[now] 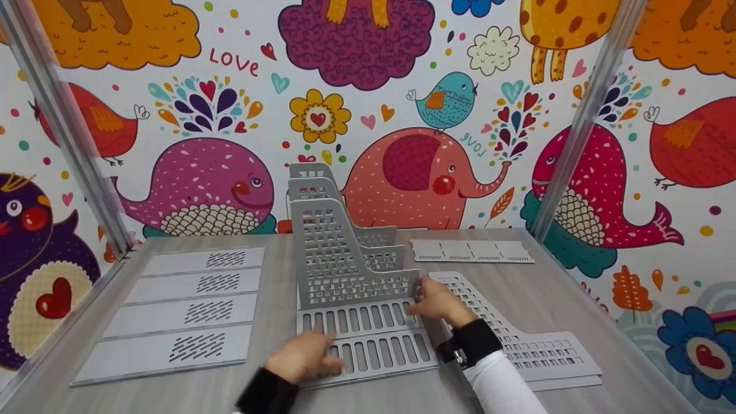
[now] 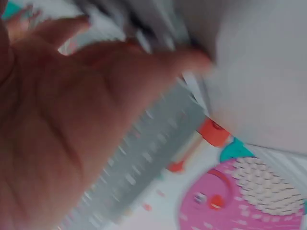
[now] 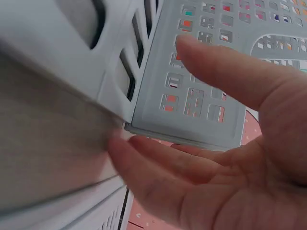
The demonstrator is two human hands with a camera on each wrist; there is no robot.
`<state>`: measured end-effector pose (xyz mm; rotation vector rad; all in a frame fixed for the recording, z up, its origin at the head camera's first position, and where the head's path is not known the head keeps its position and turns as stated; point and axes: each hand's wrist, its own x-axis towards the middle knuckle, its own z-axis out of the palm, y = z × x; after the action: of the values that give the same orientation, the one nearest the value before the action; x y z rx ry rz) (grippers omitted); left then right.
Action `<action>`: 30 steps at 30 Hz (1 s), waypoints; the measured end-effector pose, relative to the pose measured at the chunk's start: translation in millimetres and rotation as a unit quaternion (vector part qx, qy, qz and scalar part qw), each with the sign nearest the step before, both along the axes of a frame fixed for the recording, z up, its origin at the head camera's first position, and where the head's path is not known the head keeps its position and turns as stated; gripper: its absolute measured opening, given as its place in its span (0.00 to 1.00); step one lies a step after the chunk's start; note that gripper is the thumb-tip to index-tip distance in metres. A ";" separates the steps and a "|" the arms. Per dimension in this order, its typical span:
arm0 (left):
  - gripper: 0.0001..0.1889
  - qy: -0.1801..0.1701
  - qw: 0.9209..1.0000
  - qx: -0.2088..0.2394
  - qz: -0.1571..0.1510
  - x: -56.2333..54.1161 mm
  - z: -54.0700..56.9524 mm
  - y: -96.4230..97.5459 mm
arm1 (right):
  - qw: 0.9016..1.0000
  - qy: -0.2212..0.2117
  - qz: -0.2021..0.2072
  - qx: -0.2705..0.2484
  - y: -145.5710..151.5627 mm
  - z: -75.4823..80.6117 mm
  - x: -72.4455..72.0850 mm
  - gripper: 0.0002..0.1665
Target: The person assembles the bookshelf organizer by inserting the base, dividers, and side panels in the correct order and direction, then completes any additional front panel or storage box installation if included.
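Note:
A grey rack of upright, stepped perforated panels stands on a slotted base. My right hand is at the lower right corner of the front upright panel. In the right wrist view, its thumb lies over the face of the perforated panel, while the other fingers lie along its outer edge, thumb and fingers well apart. My left hand is at the left front side of the slotted base, fingers spread. The left wrist view shows that thumb stretched out, with a perforated panel behind it.
Several flat grey plates with slanted slots lie in a row on the left of the table. A stepped perforated panel lies flat at the right, with another sheet under it. A pale plate lies at the back right, before the patterned wall.

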<state>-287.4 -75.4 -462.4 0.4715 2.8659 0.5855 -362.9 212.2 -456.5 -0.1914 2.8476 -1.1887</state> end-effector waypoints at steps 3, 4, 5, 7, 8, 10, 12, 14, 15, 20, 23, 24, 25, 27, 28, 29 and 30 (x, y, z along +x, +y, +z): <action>0.16 0.020 0.999 0.023 0.045 -15.1 11.8 -19.2 | 1.000 -0.007 -0.001 -0.026 3.7 0.7 -2.5 0.37; 0.14 0.026 0.997 0.028 0.070 -20.8 14.6 -24.2 | 0.999 -0.012 0.004 -0.034 5.5 0.7 -3.5 0.36; 0.14 0.034 0.995 0.023 0.089 -26.8 16.6 -28.3 | 0.999 -0.016 0.009 -0.041 7.6 0.6 -4.6 0.36; 0.17 0.044 0.993 0.009 0.110 -37.7 17.7 -33.4 | 0.998 -0.020 0.022 -0.049 11.6 0.2 -6.8 0.34; 0.19 0.042 0.993 0.002 0.115 -42.0 17.3 -34.5 | 0.998 -0.020 0.031 -0.051 13.8 0.2 -7.8 0.33; 0.23 0.036 0.993 -0.010 0.115 -48.3 14.1 -35.0 | 0.997 -0.023 0.048 -0.058 17.0 -0.5 -9.3 0.30; 0.24 0.025 0.993 -0.016 0.113 -51.1 9.5 -34.3 | 0.995 -0.030 0.064 -0.066 18.8 -1.3 -9.6 0.28; 0.24 0.020 0.993 -0.017 0.113 -51.9 5.0 -33.9 | 0.994 -0.040 0.082 -0.064 19.5 -2.5 -9.3 0.28; 0.23 0.023 0.993 -0.018 0.110 -52.1 3.1 -33.9 | 0.993 -0.044 0.089 -0.057 19.2 -3.5 -8.8 0.28; 0.23 0.028 0.994 -0.031 0.100 -56.0 0.9 -34.3 | 0.992 -0.044 0.114 -0.028 19.8 -3.0 -7.5 0.27; 0.23 0.021 0.994 -0.035 0.102 -58.3 0.3 -35.1 | 0.992 -0.038 0.118 -0.034 21.0 -1.3 -7.9 0.22; 0.23 0.020 0.994 -0.035 0.102 -59.0 -0.1 -35.0 | 0.992 -0.035 0.114 -0.037 21.6 -0.8 -7.9 0.21; 0.23 0.018 0.994 -0.034 0.102 -59.7 -0.3 -34.8 | 0.993 -0.032 0.111 -0.037 22.3 -0.3 -8.0 0.19; 0.23 0.021 0.994 -0.032 0.101 -60.6 -0.8 -33.9 | 0.994 -0.029 0.101 -0.037 23.6 0.8 -8.0 0.17; 0.23 0.025 0.994 -0.031 0.099 -61.1 -1.3 -33.3 | 0.994 -0.029 0.099 -0.038 24.2 1.1 -8.0 0.16; 0.23 0.029 0.994 -0.030 0.096 -61.3 -1.5 -32.6 | 0.994 -0.028 0.099 -0.037 24.8 1.7 -8.0 0.15; 0.22 0.033 0.995 -0.028 0.093 -61.4 -1.7 -31.8 | 0.994 -0.027 0.097 -0.033 25.4 1.7 -7.9 0.14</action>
<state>-348.8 -107.2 -464.1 0.2194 3.0022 0.5259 -370.8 237.6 -454.8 -0.4218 2.6719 -1.2279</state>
